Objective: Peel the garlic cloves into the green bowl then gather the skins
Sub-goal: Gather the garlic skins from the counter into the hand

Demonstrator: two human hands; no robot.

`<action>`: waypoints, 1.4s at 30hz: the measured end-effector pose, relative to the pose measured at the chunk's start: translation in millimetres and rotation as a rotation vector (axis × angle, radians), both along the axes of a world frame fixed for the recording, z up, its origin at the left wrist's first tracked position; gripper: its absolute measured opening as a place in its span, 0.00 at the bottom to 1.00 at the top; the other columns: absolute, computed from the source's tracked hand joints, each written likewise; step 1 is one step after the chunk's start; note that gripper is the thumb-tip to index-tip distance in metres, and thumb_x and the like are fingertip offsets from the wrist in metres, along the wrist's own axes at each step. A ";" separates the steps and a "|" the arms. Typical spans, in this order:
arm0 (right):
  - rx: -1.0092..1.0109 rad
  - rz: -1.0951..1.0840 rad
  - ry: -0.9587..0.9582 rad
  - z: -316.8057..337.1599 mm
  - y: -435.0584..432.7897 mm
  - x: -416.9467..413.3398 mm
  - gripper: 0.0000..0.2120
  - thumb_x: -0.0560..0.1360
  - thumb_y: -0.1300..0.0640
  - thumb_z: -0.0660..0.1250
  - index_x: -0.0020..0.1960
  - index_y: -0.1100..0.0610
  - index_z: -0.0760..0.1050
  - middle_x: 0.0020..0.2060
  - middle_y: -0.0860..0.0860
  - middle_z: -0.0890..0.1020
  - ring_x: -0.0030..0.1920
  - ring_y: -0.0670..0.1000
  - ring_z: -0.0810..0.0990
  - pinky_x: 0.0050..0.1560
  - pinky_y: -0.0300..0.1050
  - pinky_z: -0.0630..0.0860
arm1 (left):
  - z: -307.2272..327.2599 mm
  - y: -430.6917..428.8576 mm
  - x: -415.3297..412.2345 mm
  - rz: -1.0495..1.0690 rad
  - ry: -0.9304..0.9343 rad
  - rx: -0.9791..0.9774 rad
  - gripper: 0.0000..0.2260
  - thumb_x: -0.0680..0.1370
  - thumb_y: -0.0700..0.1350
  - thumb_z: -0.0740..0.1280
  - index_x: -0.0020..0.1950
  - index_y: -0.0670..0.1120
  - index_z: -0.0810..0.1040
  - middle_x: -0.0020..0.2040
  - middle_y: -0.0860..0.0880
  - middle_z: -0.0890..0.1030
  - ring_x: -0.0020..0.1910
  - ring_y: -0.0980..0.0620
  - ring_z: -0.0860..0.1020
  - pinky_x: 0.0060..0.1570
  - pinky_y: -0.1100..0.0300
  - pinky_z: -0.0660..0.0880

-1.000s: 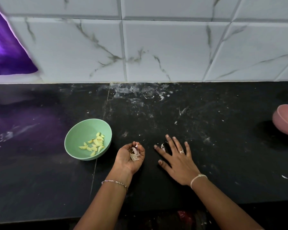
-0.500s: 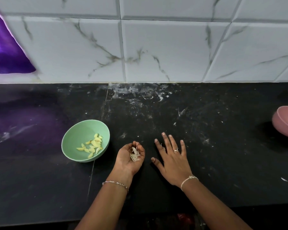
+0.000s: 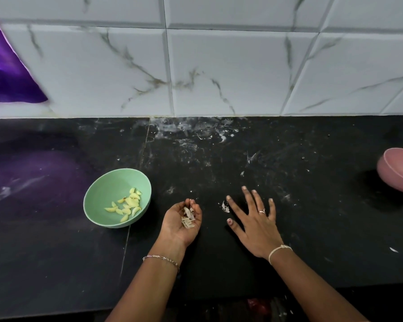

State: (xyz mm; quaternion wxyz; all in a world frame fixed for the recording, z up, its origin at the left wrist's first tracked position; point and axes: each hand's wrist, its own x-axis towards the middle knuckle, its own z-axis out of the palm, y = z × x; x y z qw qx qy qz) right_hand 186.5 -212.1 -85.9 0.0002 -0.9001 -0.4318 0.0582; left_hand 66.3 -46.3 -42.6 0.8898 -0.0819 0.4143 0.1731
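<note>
— Status of left grip (image 3: pixel 175 228)?
— Cupped palm up, fingers curled round garlic skins (image 3: pixel 188 217); right grip (image 3: pixel 254 219) flat, fingers spread on desk (image 3: pixel 312 217). Peeled cloves (image 3: pixel 127 205) lie in green bowl (image 3: pixel 96 198)

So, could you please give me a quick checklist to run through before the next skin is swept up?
1. The peeled cloves lie inside the green bowl: ok.
2. The left hand cups the gathered skins palm up, none spilling: ok.
3. The right hand is open, fingers spread, free to sweep: ok.
4. A loose skin lies on the counter beside the right forefinger tip: ok.
5. Every skin gathered: not ok; a white scrap, possibly skin, lies far right.
6. Nothing left in the pink bowl: cannot tell, the frame edge cuts it off.
</note>
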 end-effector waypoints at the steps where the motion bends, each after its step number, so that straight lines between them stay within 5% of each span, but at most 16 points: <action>1: 0.013 -0.046 -0.010 -0.8 -1.6 -3.6 0.41 0.67 0.29 0.19 0.77 0.41 0.33 0.77 0.49 0.31 0.77 0.54 0.34 0.71 0.61 0.30 | -0.5 0.4 -0.4 -0.001 -0.003 0.000 0.11 0.81 0.40 0.58 0.41 0.39 0.74 0.31 0.45 0.78 0.35 0.53 0.75 0.28 0.63 0.78; 5: 0.030 -0.246 -0.006 -6.1 -6.9 -22.2 0.49 0.68 0.28 0.20 0.77 0.59 0.38 0.77 0.52 0.35 0.77 0.52 0.33 0.72 0.60 0.29 | -3.2 2.9 -3.8 0.010 -0.007 -0.005 0.11 0.81 0.40 0.57 0.41 0.40 0.74 0.30 0.45 0.77 0.34 0.53 0.75 0.26 0.63 0.77; 8: 0.022 -0.219 -0.047 -13.3 -1.6 -40.0 0.45 0.77 0.30 0.34 0.76 0.65 0.57 0.78 0.56 0.53 0.78 0.54 0.48 0.74 0.62 0.41 | -3.9 3.5 -5.7 0.020 -0.003 -0.003 0.11 0.81 0.40 0.57 0.41 0.40 0.74 0.31 0.46 0.77 0.34 0.53 0.75 0.25 0.63 0.77; 11: 0.035 -0.165 -0.059 -16.0 14.1 -49.2 0.42 0.79 0.32 0.40 0.73 0.66 0.63 0.77 0.57 0.60 0.77 0.56 0.57 0.73 0.62 0.46 | -3.9 2.2 -5.0 0.015 -0.007 0.007 0.11 0.81 0.40 0.57 0.41 0.40 0.74 0.30 0.45 0.77 0.34 0.53 0.75 0.25 0.63 0.77; 16: 0.035 -0.105 -0.025 -13.3 33.7 -47.2 0.41 0.78 0.32 0.38 0.76 0.62 0.61 0.78 0.55 0.55 0.78 0.55 0.52 0.74 0.61 0.41 | -3.5 0.0 -4.9 0.000 -0.004 0.026 0.12 0.81 0.40 0.57 0.41 0.40 0.73 0.29 0.45 0.77 0.33 0.53 0.74 0.25 0.63 0.76; 21: 0.070 -0.162 -0.007 -10.3 19.7 -17.5 0.47 0.70 0.29 0.24 0.79 0.55 0.42 0.78 0.50 0.36 0.77 0.52 0.34 0.71 0.60 0.30 | -3.0 2.9 -9.1 0.002 0.016 0.037 0.12 0.82 0.41 0.57 0.42 0.40 0.74 0.31 0.46 0.77 0.34 0.53 0.75 0.25 0.63 0.77; 29: 0.012 -0.003 0.036 -4.1 14.4 0.0 0.40 0.66 0.27 0.21 0.77 0.35 0.40 0.78 0.49 0.36 0.77 0.54 0.35 0.72 0.64 0.33 | -1.7 2.8 -11.9 0.005 0.024 0.039 0.12 0.82 0.41 0.56 0.42 0.40 0.75 0.35 0.46 0.77 0.35 0.53 0.75 0.26 0.63 0.77; 35: 0.038 -0.004 0.046 -4.1 8.5 -2.3 0.37 0.68 0.28 0.21 0.76 0.34 0.37 0.77 0.48 0.35 0.78 0.52 0.36 0.71 0.60 0.33 | -3.7 4.4 -12.6 -0.010 0.008 0.046 0.12 0.81 0.41 0.57 0.41 0.40 0.74 0.36 0.46 0.76 0.36 0.53 0.75 0.26 0.62 0.78; 39: 0.067 -0.080 0.073 -7.6 14.5 1.0 0.42 0.66 0.28 0.20 0.77 0.36 0.43 0.78 0.48 0.38 0.78 0.53 0.38 0.73 0.63 0.37 | -6.4 5.5 -13.7 -0.008 -0.007 0.042 0.12 0.81 0.41 0.57 0.42 0.40 0.75 0.36 0.46 0.76 0.36 0.53 0.75 0.26 0.62 0.78; 42: 0.062 -0.001 0.095 -3.8 18.0 4.5 0.36 0.70 0.28 0.26 0.76 0.32 0.44 0.78 0.48 0.38 0.78 0.53 0.38 0.72 0.63 0.36 | -6.7 5.1 -13.8 -0.015 -0.001 0.047 0.12 0.81 0.41 0.57 0.42 0.40 0.75 0.36 0.47 0.76 0.36 0.53 0.75 0.27 0.62 0.78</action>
